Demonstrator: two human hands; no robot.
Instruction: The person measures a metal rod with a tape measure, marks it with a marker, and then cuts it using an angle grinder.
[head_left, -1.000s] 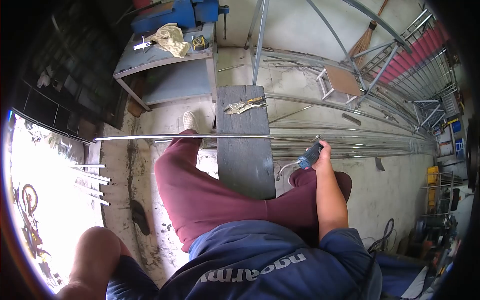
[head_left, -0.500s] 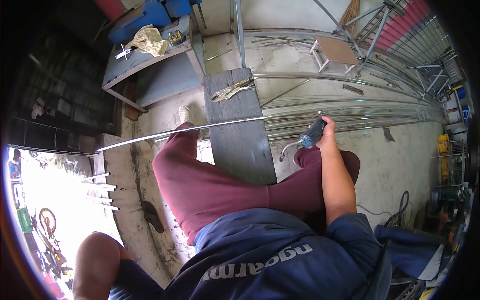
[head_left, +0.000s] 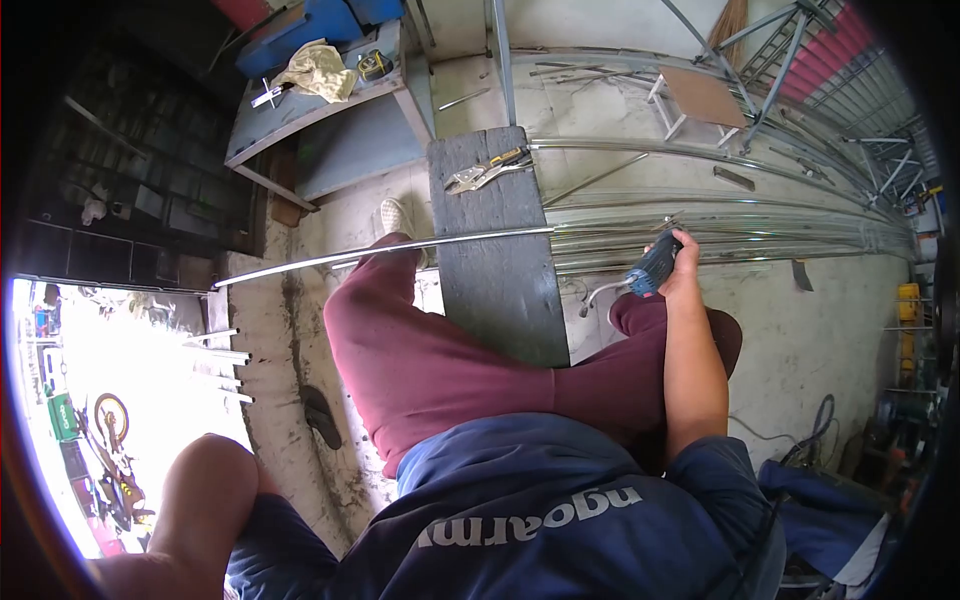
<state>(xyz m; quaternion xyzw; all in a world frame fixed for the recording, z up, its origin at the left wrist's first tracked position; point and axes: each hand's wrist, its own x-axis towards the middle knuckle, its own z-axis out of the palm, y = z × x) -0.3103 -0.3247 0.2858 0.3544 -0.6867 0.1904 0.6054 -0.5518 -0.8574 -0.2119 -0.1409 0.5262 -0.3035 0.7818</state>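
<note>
My right hand (head_left: pixel 683 262) is wrapped round a dark rotary tool (head_left: pixel 655 262) with a small bit at its top end and a cable at its lower end. It is held above my right thigh, near the metal rods. My left arm bends out at the lower left, and its hand is outside the frame. A long thin metal tube (head_left: pixel 400 246) lies across the dark wooden plank (head_left: pixel 500 290) between my legs, its right end at the plank's edge. Locking pliers and a yellow-black tool (head_left: pixel 488 172) rest on the plank's far part.
A metal table (head_left: pixel 290 130) at the upper left holds a cloth (head_left: pixel 318 72), a tape measure (head_left: pixel 374 66) and a blue vise. Long metal rods (head_left: pixel 720 232) lie on the floor at right. A small stool (head_left: pixel 702 97) stands beyond them. A sandal (head_left: pixel 321 418) is at left.
The whole view has shifted, so the scene sits slightly farther right. My right hand still holds the rotary tool, and more of my left forearm shows.
</note>
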